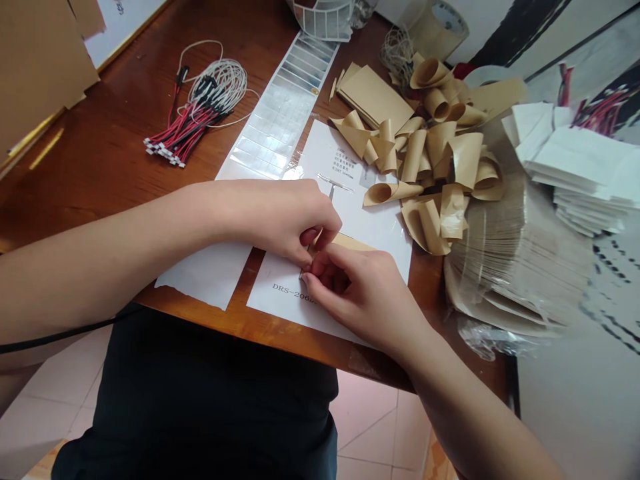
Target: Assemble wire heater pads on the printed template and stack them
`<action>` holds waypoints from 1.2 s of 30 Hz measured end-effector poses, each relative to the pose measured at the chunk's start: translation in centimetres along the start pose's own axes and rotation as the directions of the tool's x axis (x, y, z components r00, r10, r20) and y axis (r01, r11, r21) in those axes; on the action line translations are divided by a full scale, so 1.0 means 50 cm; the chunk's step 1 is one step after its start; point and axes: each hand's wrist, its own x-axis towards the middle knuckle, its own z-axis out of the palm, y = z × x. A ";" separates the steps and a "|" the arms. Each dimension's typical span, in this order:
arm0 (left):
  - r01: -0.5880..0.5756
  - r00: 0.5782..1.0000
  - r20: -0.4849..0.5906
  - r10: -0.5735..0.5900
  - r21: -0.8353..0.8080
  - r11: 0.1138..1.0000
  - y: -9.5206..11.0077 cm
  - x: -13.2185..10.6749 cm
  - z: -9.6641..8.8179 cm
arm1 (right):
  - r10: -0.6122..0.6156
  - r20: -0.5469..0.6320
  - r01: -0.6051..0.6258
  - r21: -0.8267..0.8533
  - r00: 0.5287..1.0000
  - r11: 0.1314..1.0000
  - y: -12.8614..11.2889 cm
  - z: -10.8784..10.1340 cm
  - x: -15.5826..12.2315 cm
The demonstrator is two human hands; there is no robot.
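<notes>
My left hand (287,213) and my right hand (357,283) meet over a printed white sheet (280,280) near the table's front edge. Fingers on both hands are closed in a pinch, their tips almost touching. Whatever they pinch is small and mostly covered by the fingers. Behind my right hand a flat tan paper piece (356,243) lies on the sheet, partly hidden by both hands. Just beyond my left hand, a thin strip with a stem (334,184) shows on the white paper. A long strip of silvery labels (273,130) runs back from beside my left wrist.
Red and black wires with white connectors (175,137) lie back left. Curled tan papers (415,153) pile up right of the sheet, near a flat tan stack (375,97). A bagged stack of sheets (505,253) and folded white papers (585,160) stand farther right. Tape roll (443,30) behind.
</notes>
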 end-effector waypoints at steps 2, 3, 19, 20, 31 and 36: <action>-0.002 1.000 -0.001 0.002 0.001 1.000 0.000 0.000 0.000 | -0.004 0.004 0.004 -0.009 1.000 1.000 0.001 0.001 0.000; -0.002 1.000 0.000 0.002 0.001 1.000 0.000 0.000 0.000 | -0.005 0.004 0.005 -0.015 1.000 1.000 0.002 0.001 -0.001; 0.006 1.000 0.004 -0.006 -0.004 1.000 0.002 0.001 0.000 | -0.029 -0.035 0.026 -0.079 0.999 0.997 0.006 0.010 -0.004; 0.000 1.000 -0.001 0.000 -0.003 1.000 0.001 0.001 0.001 | -0.031 -0.036 0.028 -0.076 0.999 0.997 0.006 0.010 -0.004; 0.001 1.000 0.002 -0.001 -0.003 1.000 0.003 -0.001 -0.001 | -0.030 -0.041 0.027 -0.078 0.999 0.997 0.008 0.012 -0.004; -0.003 1.000 -0.009 0.003 -0.001 1.000 -0.001 0.000 0.001 | -0.053 -0.065 0.047 -0.086 0.997 0.995 0.012 0.016 -0.006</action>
